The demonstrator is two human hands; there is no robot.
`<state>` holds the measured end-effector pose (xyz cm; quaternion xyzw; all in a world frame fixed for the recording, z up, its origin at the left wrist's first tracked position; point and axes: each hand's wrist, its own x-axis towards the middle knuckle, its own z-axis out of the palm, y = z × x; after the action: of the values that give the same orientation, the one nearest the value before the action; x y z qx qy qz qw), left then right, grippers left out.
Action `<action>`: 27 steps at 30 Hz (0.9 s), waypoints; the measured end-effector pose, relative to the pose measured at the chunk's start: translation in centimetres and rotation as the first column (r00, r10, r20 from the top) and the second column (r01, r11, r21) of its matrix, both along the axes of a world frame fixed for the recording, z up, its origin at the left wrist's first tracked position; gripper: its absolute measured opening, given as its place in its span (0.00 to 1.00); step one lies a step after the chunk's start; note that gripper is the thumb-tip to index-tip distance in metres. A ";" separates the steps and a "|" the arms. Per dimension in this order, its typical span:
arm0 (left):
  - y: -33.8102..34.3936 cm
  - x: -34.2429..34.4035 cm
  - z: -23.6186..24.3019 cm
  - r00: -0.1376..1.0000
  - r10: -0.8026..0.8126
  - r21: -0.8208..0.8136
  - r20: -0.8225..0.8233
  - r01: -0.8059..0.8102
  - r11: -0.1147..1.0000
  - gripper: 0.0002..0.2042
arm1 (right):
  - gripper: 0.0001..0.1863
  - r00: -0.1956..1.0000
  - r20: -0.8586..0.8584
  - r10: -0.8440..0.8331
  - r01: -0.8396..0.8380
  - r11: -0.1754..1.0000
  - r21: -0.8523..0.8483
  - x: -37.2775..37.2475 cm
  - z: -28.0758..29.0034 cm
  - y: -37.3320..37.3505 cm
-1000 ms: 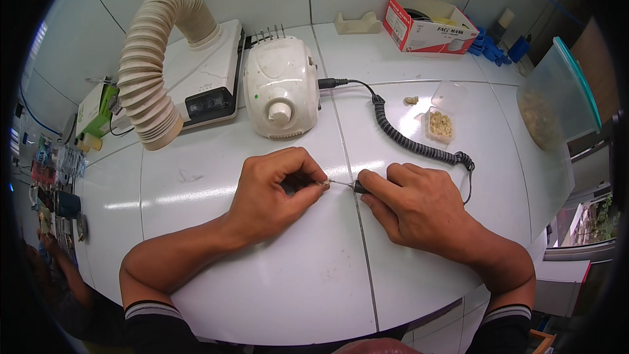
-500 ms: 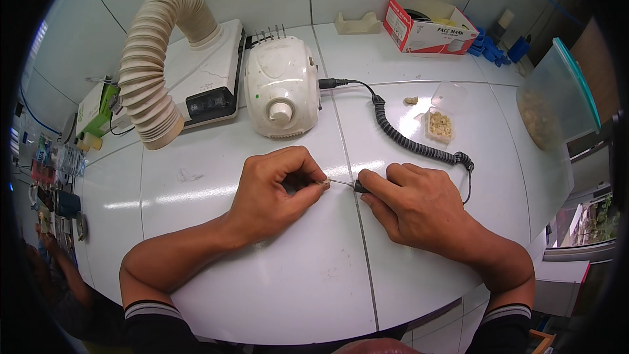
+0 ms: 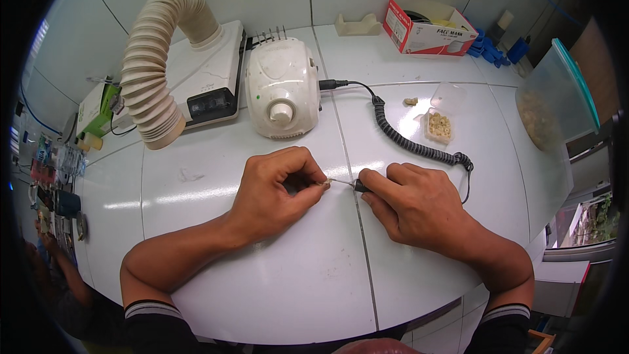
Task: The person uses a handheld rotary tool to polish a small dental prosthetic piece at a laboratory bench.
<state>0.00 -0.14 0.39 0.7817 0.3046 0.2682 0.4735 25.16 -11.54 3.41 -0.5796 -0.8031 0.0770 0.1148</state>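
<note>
Between thumb and forefinger, my left hand [image 3: 278, 187] pinches a tiny pale piece [image 3: 327, 182], mostly covered by the fingertips. My right hand [image 3: 419, 206] is closed round a rotary handpiece [image 3: 359, 186] with a dark nose. Its thin metal bit [image 3: 341, 181] points left and meets the pale piece or lies right against it. A coiled black cord [image 3: 413, 146] runs from the white control unit [image 3: 282, 88] towards my right hand. Beyond that hand stands a small clear box [image 3: 439, 126] of yellowish pieces, its lid raised, with a loose beige lump [image 3: 411, 101] beside it.
A ribbed white hose [image 3: 144, 72] arches from a white machine [image 3: 213, 69] at the left. Several bits stand on the control unit. At the back right are a mask carton [image 3: 429, 36] and blue gloves [image 3: 488, 50]; a teal-lidded tub [image 3: 557, 101] stands far right. Another person's arm [image 3: 69, 269] shows far left.
Hardly anything differs. Both hands keep their places, with the bit still at the pale piece.
</note>
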 end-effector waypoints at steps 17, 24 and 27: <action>-0.1 0.1 0.1 1.000 0.003 0.015 0.005 -0.003 1.000 0.04 | 0.13 1.000 0.016 0.003 -0.003 1.000 0.003 -0.1 0.1 -0.1; 0.0 0.1 -0.2 1.000 0.002 0.031 0.018 -0.003 1.000 0.04 | 0.13 1.000 0.019 0.011 -0.012 1.000 0.012 -0.1 0.0 -0.1; 0.0 0.1 -0.2 1.000 0.004 0.023 0.017 -0.005 1.000 0.04 | 0.13 1.000 0.020 0.013 -0.014 1.000 0.014 -0.1 0.0 -0.1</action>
<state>0.14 -0.16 0.15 0.7842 0.2990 0.2795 0.4664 25.08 -11.60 3.41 -0.5741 -0.8086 0.0662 0.1104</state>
